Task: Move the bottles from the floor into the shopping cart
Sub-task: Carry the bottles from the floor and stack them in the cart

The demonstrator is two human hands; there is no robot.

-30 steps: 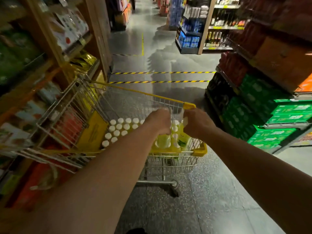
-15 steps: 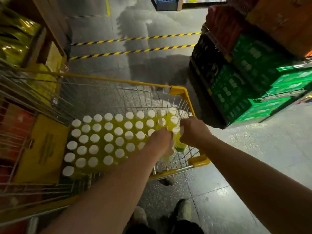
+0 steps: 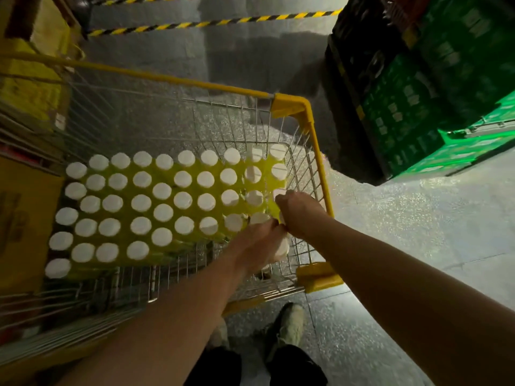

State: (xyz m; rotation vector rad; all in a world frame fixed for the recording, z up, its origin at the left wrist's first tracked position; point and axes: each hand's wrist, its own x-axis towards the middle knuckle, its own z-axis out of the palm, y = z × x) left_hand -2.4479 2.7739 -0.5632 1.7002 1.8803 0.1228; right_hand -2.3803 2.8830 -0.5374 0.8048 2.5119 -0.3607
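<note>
A wire shopping cart (image 3: 320,168) with a yellow rim stands in front of me. Inside it stand several yellow bottles with white caps (image 3: 161,190), packed upright in rows. My left hand (image 3: 259,243) is low in the cart's near right corner, closed around a white-capped bottle (image 3: 282,249) that it mostly hides. Close beside it, my right hand (image 3: 299,215) grips another bottle (image 3: 278,195) by the cart's right wall; only a bit of its cap and yellow body shows.
Green and dark drink crates (image 3: 418,107) are stacked on the right. Yellow boxes and shelving (image 3: 25,87) press against the cart's left side. Striped floor tape (image 3: 211,23) crosses the aisle ahead. My shoes (image 3: 289,324) stand just behind the cart.
My view has tilted down and closer over the cart. Both hands have sunk from above the rim down into the cart's near right corner with their bottles.
</note>
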